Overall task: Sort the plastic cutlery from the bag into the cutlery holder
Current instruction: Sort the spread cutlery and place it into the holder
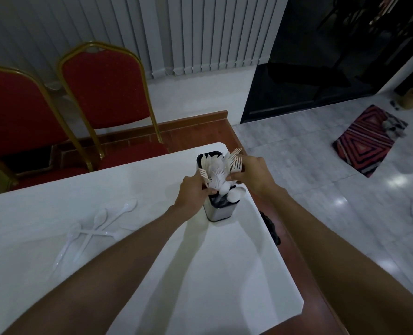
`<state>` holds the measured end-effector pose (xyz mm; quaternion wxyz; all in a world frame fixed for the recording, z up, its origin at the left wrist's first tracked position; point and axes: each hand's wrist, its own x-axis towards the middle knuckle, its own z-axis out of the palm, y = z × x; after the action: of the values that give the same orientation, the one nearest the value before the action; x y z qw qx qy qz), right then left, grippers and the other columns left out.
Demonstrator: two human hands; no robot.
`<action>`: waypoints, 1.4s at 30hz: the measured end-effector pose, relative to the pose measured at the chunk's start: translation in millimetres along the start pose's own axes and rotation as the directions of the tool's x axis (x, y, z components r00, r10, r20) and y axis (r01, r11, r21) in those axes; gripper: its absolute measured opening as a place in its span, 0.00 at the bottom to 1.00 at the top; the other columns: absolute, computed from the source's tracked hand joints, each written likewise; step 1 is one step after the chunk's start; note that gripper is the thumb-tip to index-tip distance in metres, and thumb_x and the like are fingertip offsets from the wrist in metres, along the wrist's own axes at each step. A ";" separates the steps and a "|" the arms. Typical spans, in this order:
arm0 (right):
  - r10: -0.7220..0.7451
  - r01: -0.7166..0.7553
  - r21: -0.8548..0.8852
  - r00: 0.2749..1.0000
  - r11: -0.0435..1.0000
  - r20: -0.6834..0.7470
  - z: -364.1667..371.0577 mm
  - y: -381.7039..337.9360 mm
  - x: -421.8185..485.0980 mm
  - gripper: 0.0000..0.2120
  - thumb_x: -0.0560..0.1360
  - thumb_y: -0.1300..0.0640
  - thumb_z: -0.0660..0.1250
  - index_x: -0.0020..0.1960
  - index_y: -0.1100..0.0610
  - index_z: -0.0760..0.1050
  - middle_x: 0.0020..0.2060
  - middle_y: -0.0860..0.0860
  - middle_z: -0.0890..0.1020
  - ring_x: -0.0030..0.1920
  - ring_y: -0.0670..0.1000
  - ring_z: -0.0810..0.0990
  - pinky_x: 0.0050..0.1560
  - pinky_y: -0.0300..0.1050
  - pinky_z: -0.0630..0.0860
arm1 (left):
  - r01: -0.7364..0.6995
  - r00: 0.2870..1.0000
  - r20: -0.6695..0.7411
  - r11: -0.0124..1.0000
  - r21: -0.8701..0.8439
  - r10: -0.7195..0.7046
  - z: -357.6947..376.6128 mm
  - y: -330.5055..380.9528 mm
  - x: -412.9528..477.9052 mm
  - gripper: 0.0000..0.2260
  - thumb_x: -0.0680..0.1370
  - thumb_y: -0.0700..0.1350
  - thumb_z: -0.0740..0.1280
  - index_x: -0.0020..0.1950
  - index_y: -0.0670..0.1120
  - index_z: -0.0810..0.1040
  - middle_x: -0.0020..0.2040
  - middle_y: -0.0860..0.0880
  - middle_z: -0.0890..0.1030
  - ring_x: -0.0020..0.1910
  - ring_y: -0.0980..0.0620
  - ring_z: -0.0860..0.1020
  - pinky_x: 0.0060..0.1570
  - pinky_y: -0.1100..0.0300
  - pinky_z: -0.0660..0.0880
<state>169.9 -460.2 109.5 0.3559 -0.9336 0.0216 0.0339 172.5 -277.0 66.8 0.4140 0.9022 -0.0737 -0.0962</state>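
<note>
A steel cutlery holder (216,212) with a black top stands near the right edge of the white table (152,238). White plastic forks (218,169) stand bunched in it, tines up, with spoon bowls (234,194) at the near side. My left hand (193,192) grips the fork bunch from the left. My right hand (253,174) holds the forks from the right, fingers wrapped round several of them. A few loose plastic spoons (96,226) lie crossed on the table to the left. The bag is not in view.
Two red chairs with gold frames (108,93) stand behind the table on the left. The table's right edge drops to a wooden border and a tiled floor. A striped mat (369,139) lies on the floor at right. A dark object (270,228) sits beside the table edge.
</note>
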 end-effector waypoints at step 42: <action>-0.052 0.053 -0.001 0.964 0.999 -0.261 16.9 4.5 -21.4 0.04 0.73 0.52 0.71 0.46 0.51 0.78 0.40 0.42 0.73 0.38 0.37 0.74 0.38 0.25 0.67 | -0.097 0.986 -0.133 0.993 0.060 0.104 6.3 -4.4 -12.8 0.07 0.73 0.42 0.71 0.44 0.42 0.75 0.41 0.48 0.79 0.39 0.51 0.76 0.38 0.63 0.68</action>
<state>147.4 -451.9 95.6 0.3536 -0.9292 0.0437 -0.0986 158.8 -276.1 60.8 0.3980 0.9126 -0.0934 -0.0116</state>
